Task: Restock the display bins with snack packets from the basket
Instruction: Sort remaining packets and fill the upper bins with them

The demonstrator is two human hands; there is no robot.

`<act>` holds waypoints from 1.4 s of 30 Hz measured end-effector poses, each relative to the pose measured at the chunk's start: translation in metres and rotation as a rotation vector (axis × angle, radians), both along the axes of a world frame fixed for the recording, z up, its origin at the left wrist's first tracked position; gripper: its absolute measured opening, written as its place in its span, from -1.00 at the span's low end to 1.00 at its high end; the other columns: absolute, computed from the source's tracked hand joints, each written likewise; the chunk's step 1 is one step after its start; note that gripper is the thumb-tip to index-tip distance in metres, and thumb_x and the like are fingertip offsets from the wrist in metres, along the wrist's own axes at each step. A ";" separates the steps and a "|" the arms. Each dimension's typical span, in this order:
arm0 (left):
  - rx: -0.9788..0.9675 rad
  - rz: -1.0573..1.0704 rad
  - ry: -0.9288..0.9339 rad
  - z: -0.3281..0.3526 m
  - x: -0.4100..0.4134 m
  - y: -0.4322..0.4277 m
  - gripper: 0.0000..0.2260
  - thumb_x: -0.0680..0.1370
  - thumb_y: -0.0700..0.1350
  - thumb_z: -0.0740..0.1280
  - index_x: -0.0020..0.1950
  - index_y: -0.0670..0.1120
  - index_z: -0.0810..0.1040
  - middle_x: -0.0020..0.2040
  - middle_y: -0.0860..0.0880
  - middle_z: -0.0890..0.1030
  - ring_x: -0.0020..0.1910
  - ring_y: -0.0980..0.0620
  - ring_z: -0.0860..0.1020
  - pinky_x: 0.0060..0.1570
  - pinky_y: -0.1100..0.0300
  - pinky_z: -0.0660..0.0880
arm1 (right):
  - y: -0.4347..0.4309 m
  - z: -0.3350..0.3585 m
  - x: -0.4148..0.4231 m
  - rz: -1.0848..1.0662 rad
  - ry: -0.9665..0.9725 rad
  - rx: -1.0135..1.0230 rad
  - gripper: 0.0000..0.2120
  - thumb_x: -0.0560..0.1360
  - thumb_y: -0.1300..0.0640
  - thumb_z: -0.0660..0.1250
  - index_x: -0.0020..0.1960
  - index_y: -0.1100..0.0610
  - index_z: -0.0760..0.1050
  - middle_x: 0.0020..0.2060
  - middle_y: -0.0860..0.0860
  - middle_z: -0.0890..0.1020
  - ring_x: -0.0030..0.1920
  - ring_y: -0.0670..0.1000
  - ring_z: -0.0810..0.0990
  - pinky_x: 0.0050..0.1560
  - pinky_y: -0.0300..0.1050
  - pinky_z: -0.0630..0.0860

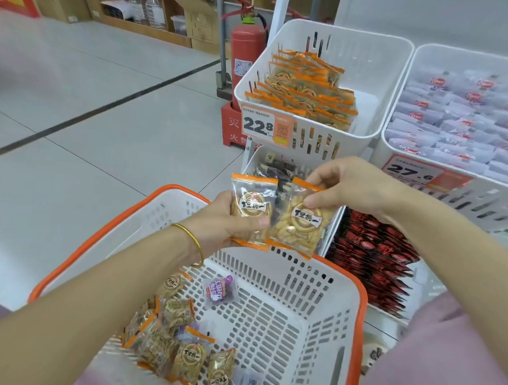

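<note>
- Basket [287, 301]: white, slotted, with an orange rim, low in the centre of my feed. I place everything off it.
- Left hand [230, 220]: above the basket's far rim. Its fingers are curled round the first packet [252, 204] and the thumb is pressed on the front. The packet is upright with its label facing me, and I can't tell if more are stacked behind it.
- Gold bangle [191, 239] on that wrist, over the basket's far-left wall.
- Right hand [351, 186]: above the basket's far-right corner. Thumb and forefinger pinch the top edge of the second packet [300, 225], with the other fingers loosely curled behind.
- The second packet hangs a bit tilted, and its left edge meets the first packet.
- Loose packets [172, 336] of the same orange-edged kind are heaped on the basket's floor on the near-left side.
- Purple packet [217, 291]: alone, inside the basket, leaning near the far wall.
- Top bin [374, 59]: white, beyond the basket's far rim and higher up. Rows of orange packets [306, 88] stand in its left and front part.
- Price tag [265, 126] reading 22.8 is on the top bin's front, facing the basket.
- Lower bin [257, 160]: between the top bin and the basket, with dark packets inside. My hands cover most of it.
- Right bin [433, 63]: beyond the basket to the right, full of pale packets [459, 121] with red logos.
- Red packets [373, 259]: in rows just right of the basket's far-right corner.
- Fire extinguisher [246, 58]: red, on the floor, well beyond the basket and left of the top bin.
</note>
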State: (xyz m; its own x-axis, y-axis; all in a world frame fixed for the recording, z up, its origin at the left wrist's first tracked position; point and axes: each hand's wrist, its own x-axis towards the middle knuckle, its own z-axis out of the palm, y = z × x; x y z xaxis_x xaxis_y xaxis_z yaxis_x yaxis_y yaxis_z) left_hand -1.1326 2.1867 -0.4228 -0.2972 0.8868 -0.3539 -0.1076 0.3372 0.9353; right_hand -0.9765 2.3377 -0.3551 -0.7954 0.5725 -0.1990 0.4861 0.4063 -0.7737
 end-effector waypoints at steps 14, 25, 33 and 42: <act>0.064 -0.131 0.135 0.000 0.020 0.008 -0.42 0.38 -0.10 0.48 0.32 -0.07 0.31 0.14 -0.07 0.58 0.09 0.02 0.59 0.08 0.10 0.55 | -0.026 -0.003 -0.019 0.061 0.093 0.483 -0.72 0.34 -0.01 0.52 -0.06 0.07 0.53 -0.23 -0.10 0.48 -0.24 -0.12 0.44 -0.16 -0.17 0.45; 0.233 -0.139 0.330 0.057 0.012 0.058 -0.13 0.39 -0.26 0.47 0.51 0.00 -0.03 0.03 0.02 0.58 -0.19 0.28 0.61 -0.27 0.38 0.49 | 0.022 0.039 -0.002 0.082 0.103 -0.213 -0.76 0.42 0.23 0.45 0.08 0.21 0.58 -0.19 0.06 0.62 -0.31 -0.13 0.58 -0.29 -0.16 0.62; 0.392 0.060 0.845 0.096 -0.007 0.176 -0.19 0.44 0.00 0.43 0.52 -0.09 0.01 0.43 -0.09 0.24 0.40 0.01 0.24 0.40 0.11 0.20 | 0.127 0.112 -0.018 -0.362 0.349 0.206 -0.82 0.42 0.32 0.43 0.02 0.26 0.61 -0.21 0.17 0.61 -0.29 0.05 0.58 -0.14 -0.04 0.61; 0.171 -0.104 1.524 0.061 -0.025 0.219 -0.21 0.39 0.34 -0.31 0.53 -0.01 0.03 0.55 -0.05 -0.01 0.52 -0.02 -0.12 0.47 -0.03 -0.21 | 0.225 0.059 -0.096 -0.509 -0.126 0.760 -0.73 0.48 0.35 0.19 0.09 0.20 0.58 0.06 0.19 0.62 0.12 0.19 0.56 -0.02 -0.12 0.46</act>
State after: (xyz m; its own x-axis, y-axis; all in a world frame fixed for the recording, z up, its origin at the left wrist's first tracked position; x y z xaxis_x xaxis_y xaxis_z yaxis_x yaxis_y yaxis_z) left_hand -1.1576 2.4058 -0.3622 -0.2076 0.9229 0.3241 0.9737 0.1633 0.1588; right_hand -1.0727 2.5630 -0.2965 -0.4101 0.8594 0.3053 0.8077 0.4977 -0.3161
